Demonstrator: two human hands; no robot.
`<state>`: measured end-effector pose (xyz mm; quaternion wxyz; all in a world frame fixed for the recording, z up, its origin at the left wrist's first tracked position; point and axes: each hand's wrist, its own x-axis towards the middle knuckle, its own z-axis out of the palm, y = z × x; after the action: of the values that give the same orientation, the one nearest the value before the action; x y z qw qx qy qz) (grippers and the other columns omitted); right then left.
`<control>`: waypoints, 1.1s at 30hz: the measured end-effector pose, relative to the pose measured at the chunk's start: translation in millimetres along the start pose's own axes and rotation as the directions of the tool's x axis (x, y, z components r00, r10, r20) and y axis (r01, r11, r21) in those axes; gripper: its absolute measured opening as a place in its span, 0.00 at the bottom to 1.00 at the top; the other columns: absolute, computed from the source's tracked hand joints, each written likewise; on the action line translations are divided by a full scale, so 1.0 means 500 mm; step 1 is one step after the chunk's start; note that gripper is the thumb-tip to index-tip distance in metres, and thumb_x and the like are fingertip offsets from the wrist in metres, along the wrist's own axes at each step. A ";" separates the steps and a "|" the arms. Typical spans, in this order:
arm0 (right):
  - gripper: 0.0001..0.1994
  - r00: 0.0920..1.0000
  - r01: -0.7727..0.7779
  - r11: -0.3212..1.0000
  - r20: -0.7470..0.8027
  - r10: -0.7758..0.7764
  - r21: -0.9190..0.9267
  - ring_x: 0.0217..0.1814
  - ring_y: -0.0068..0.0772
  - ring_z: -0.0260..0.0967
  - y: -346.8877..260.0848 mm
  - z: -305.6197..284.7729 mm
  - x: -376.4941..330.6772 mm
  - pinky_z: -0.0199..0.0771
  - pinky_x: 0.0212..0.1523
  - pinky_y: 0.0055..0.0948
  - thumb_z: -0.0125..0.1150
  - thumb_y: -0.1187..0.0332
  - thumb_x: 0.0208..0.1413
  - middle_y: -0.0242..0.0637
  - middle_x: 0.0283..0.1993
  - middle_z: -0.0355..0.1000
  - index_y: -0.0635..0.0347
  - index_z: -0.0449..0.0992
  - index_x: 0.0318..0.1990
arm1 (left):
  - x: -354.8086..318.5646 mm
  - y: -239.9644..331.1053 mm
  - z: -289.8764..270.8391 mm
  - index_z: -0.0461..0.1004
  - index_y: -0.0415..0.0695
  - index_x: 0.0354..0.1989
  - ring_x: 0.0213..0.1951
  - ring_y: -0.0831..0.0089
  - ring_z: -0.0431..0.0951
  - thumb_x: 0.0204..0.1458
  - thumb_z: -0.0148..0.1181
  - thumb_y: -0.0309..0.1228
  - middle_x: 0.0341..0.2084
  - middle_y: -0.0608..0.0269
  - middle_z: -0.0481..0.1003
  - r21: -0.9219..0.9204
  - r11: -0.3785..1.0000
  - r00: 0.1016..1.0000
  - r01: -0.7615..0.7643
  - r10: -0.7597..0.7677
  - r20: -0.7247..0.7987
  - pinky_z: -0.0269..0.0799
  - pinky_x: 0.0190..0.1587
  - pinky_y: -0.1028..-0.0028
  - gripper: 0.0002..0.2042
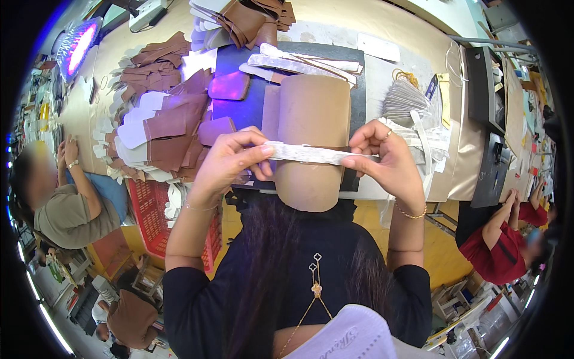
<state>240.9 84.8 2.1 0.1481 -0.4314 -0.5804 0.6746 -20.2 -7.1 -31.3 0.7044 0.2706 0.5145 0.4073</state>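
A white strip point(308, 153) runs level between my two hands, with a thin brown edge showing along its top and right side. My left hand point(242, 155) pinches its left end between thumb and fingers. The right end is gripped by my right hand point(382, 160), thumb on top. Under the strip lies a smooth tan form point(314, 110) with a curved top and rounded near end, across the near edge of the table. Whether the strip touches the form is hard to tell. A dark mat point(230, 57) lies beneath, holding more white and brown strips point(302, 60).
Brown and white cut pieces point(158, 128) are heaped at the left, with brown leather-like pieces point(251, 21) behind. Fanned pale strips point(406, 102) lie right. A lit lamp point(78, 51) stands far left. A red crate point(158, 209) sits below the table. Other people sit at both sides.
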 end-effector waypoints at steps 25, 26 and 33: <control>0.13 0.993 -0.011 0.841 -0.094 0.073 0.540 0.31 0.20 0.72 0.142 0.005 0.003 0.72 0.34 0.17 0.65 0.73 0.50 0.31 0.30 0.70 0.62 0.67 0.40 | 0.026 -0.059 -0.010 0.73 0.32 0.30 0.28 0.75 0.74 0.54 0.55 0.25 0.32 0.61 0.66 -0.131 0.990 0.999 0.052 -0.051 0.012 0.77 0.21 0.80 0.07; 0.13 0.991 -0.018 0.833 -0.099 0.087 0.553 0.31 0.21 0.72 0.146 0.006 0.002 0.72 0.35 0.18 0.65 0.74 0.50 0.31 0.31 0.70 0.62 0.67 0.40 | 0.025 -0.058 -0.010 0.73 0.32 0.30 0.28 0.75 0.74 0.54 0.55 0.25 0.32 0.61 0.66 -0.138 0.989 0.998 0.057 -0.055 0.012 0.77 0.21 0.80 0.07; 0.07 0.994 -0.007 0.824 -0.083 0.066 0.567 0.30 0.18 0.69 0.182 0.018 0.002 0.71 0.34 0.17 0.62 0.72 0.53 0.30 0.34 0.68 0.63 0.71 0.36 | 0.027 -0.057 -0.008 0.72 0.31 0.30 0.29 0.74 0.74 0.54 0.54 0.24 0.32 0.60 0.67 -0.159 0.986 0.998 0.050 -0.045 0.031 0.77 0.21 0.79 0.07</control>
<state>260.9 53.7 -81.7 0.2849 -0.4121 -0.3379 0.7968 -14.0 -10.5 -62.1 0.7404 0.2065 0.4768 0.4265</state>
